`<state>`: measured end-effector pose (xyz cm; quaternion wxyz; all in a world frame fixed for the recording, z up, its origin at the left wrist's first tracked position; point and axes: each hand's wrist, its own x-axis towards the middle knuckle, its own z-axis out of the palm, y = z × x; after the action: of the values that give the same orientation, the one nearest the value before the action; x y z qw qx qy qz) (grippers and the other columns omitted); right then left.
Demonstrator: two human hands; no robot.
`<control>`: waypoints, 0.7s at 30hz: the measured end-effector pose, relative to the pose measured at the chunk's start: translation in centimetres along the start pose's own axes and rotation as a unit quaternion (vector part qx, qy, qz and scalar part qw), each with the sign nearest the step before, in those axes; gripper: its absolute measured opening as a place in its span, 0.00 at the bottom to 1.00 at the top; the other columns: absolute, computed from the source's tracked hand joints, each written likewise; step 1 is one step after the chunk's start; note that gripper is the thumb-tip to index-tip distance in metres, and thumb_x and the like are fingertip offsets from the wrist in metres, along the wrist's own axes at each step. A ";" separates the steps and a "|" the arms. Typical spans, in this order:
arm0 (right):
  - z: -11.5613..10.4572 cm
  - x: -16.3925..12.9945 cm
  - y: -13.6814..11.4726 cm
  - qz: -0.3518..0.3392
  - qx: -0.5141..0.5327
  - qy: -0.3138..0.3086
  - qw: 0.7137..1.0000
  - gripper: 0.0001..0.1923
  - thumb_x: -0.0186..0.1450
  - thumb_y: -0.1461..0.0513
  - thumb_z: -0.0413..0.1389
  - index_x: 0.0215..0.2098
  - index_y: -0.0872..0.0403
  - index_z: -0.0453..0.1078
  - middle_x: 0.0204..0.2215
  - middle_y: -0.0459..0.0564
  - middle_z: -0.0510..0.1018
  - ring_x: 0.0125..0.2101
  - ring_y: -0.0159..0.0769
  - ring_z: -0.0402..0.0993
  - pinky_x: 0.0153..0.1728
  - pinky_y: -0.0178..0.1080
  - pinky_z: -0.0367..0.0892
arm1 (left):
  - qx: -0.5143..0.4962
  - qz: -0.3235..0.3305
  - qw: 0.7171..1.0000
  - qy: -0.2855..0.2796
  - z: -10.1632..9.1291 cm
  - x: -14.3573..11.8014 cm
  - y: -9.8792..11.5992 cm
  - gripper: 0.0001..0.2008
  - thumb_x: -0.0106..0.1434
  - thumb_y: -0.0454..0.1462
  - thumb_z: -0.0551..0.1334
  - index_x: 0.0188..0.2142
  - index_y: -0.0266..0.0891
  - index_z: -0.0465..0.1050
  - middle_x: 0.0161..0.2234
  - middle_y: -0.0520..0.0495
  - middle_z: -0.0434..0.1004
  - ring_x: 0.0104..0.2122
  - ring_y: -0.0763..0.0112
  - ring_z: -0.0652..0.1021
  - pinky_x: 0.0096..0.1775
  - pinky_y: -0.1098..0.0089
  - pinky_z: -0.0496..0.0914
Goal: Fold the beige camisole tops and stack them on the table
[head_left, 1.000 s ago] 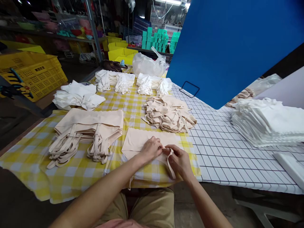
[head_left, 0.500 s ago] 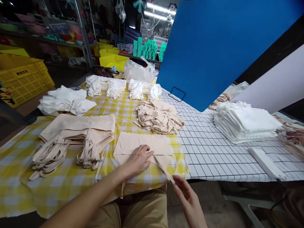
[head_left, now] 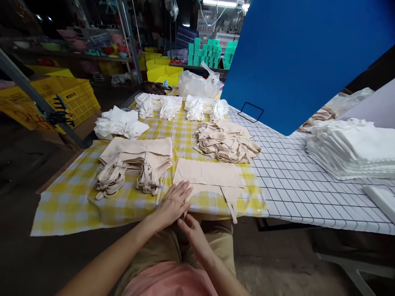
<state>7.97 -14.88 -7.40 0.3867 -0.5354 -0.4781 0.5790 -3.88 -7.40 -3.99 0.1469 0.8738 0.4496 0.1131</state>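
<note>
A beige strappy top (head_left: pixel 208 172) lies on the yellow checked tablecloth in front of me, its upper part folded over. My left hand (head_left: pixel 174 201) rests flat on its lower left side, fingers stretched out. Just below, at the table edge, my right hand (head_left: pixel 194 234) has thumb and fingers drawn together at the end of the left strap; the fingers partly hide it. The right strap (head_left: pixel 228 204) lies loose and reaches over the edge. To the left is a stack of folded beige tops (head_left: pixel 138 148) with bunched straps. A loose beige pile (head_left: pixel 226 142) lies behind.
White folded stacks (head_left: pixel 159 102) and a plastic bag (head_left: pixel 199 84) stand at the back. White garments (head_left: pixel 120 122) lie at left. A large blue board (head_left: pixel 296 61) rises at right, beside a tall white stack (head_left: pixel 354 148). A yellow crate (head_left: pixel 74 102) is beyond the left edge.
My right hand has let go of the right strap and moved left to the left strap. My left hand has slid left and down the top. The view has shifted left.
</note>
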 end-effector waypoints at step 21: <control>-10.0 -2.6 -13.9 -0.219 -0.524 0.043 0.822 0.11 0.66 0.61 0.43 0.30 0.52 0.64 0.26 0.48 0.74 0.27 0.36 0.69 0.27 0.35 0.61 | -0.067 -0.015 0.997 -0.019 -0.4 -0.1 0.3 0.24 0.64 0.38 0.52 0.59 0.39 0.55 0.63 0.43 0.45 0.62 0.66 0.50 0.60 0.56 0.46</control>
<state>17.33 -12.63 7.05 0.1847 -0.5632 -0.7967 0.1181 -3.87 -7.58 -3.51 0.2154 0.8569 0.4516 0.1242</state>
